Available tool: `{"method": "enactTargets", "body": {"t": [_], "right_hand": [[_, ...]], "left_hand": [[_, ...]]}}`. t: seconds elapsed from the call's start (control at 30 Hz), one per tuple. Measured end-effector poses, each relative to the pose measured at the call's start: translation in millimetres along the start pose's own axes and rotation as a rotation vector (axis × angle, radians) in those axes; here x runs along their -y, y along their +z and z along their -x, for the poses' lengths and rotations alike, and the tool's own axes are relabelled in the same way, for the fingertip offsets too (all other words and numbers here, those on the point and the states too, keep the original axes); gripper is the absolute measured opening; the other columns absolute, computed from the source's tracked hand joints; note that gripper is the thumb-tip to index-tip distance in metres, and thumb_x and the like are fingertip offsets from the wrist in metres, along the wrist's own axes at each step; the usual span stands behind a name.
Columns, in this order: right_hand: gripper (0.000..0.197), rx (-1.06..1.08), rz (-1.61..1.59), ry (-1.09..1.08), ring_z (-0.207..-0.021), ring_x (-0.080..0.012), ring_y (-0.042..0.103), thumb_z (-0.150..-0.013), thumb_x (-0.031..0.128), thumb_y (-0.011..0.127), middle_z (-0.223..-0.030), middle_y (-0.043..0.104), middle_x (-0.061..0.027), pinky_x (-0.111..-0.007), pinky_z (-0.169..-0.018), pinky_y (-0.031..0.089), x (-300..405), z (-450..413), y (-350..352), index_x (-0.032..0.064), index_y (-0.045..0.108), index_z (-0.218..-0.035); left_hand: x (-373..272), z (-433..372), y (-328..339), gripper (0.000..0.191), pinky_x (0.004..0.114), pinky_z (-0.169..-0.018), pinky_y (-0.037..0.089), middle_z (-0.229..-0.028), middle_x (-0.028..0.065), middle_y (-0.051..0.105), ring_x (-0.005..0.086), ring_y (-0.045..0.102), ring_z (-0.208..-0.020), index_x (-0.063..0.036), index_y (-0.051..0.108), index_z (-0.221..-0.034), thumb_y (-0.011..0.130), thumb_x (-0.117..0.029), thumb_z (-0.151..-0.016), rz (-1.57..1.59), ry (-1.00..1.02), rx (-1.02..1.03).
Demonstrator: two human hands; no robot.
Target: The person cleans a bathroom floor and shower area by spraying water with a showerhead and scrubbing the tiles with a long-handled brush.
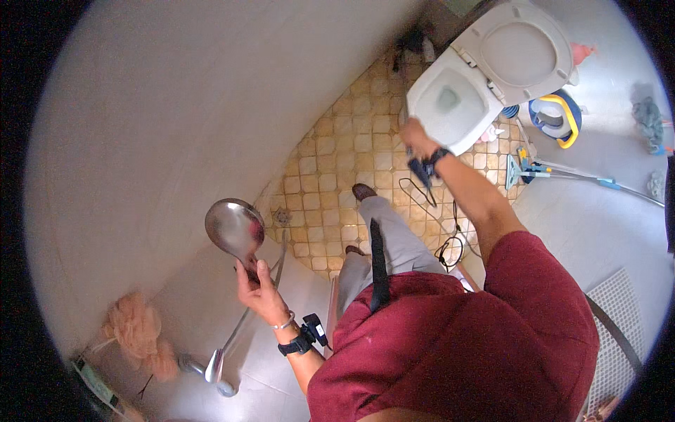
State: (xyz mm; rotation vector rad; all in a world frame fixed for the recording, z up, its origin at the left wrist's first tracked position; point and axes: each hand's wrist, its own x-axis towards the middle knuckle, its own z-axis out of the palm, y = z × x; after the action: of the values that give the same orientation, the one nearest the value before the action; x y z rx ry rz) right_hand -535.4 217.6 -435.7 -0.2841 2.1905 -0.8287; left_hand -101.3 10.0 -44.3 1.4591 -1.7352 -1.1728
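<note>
My left hand [262,291] grips the dark handle of a round metal ladle-like scoop [234,227], held in front of the grey wall with its bowl turned up. My right hand [419,138] is beside the near rim of the white toilet bowl [448,124], fingers curled and blurred. Whether it grips something thin there, I cannot tell. The toilet seat and lid [519,50] are raised. Water shows in the bottom of the bowl. Each wrist wears a black strap with a small device, and a cable hangs by the right one.
Yellow-brown floor tiles [316,179] hold a drain [281,216]. A mixer tap [213,365] and orange bath sponges [134,327] are at lower left. To the right are a blue-and-yellow child's toilet seat [567,118], a mop [511,171] and a pink bottle [489,134]. Black cables [451,251] dangle beside my leg.
</note>
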Motion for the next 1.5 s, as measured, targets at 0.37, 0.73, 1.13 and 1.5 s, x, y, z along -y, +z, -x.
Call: {"method": "enactTargets", "body": {"t": [0.37, 0.73, 1.13, 1.5], "right_hand": [[0.017, 0.153, -0.545, 0.25, -0.045, -0.011, 0.048, -0.085, 0.005, 0.049, -0.058, 0.048, -0.0043, -0.028, -0.036, 0.038, 127.9, 254.3, -39.1, -0.002, 0.052, -0.1], [0.028, 0.088, -0.059, 0.129, -0.053, -0.0257, 0.056, -0.078, 0.007, 0.055, -0.071, 0.057, -0.015, -0.04, -0.044, 0.044, 70.3, 183.8, 2.8, -0.0051, 0.049, -0.103], [0.01, 0.655, -0.429, 0.339, -0.042, -0.0092, 0.041, -0.091, 0.007, 0.044, -0.056, 0.042, 0.0008, -0.03, -0.035, 0.036, 94.9, 358.2, 9.9, 0.0041, 0.052, -0.084], [0.024, 0.315, -0.383, 0.219, -0.033, -0.0099, 0.04, -0.084, 0.002, 0.053, -0.056, 0.047, 0.0, -0.026, -0.032, 0.032, 57.0, 452.6, -63.2, 0.0029, 0.052, -0.108]], "left_hand": [[-37.2, 8.4, 12.7, 0.044, 0.023, -0.07, 0.044, -0.1, 0.0008, 0.06, 0.0082, 0.051, -0.08, 0.0038, 0.053, -0.13, 0.065, -0.011, -0.09, 0.006, -0.027, 0.085], [-16.2, 21.6, 11.4, 0.049, 0.028, -0.093, 0.044, -0.119, 0.01, 0.061, 0.0152, 0.057, -0.105, 0.0047, 0.049, -0.133, 0.066, -0.004, -0.088, 0.073, 0.037, 0.156], [-6.8, 63.6, -30.0, 0.043, 0.021, -0.072, 0.044, -0.1, -0.0012, 0.06, 0.0067, 0.052, -0.083, 0.0023, 0.054, -0.13, 0.064, -0.003, -0.089, 0.162, 0.191, 0.212], [74.2, 74.1, -64.8, 0.048, 0.025, -0.082, 0.047, -0.103, 0.0046, 0.063, 0.0109, 0.057, -0.088, 0.0082, 0.055, -0.126, 0.071, -0.008, -0.084, 0.097, 0.155, 0.232]]}}
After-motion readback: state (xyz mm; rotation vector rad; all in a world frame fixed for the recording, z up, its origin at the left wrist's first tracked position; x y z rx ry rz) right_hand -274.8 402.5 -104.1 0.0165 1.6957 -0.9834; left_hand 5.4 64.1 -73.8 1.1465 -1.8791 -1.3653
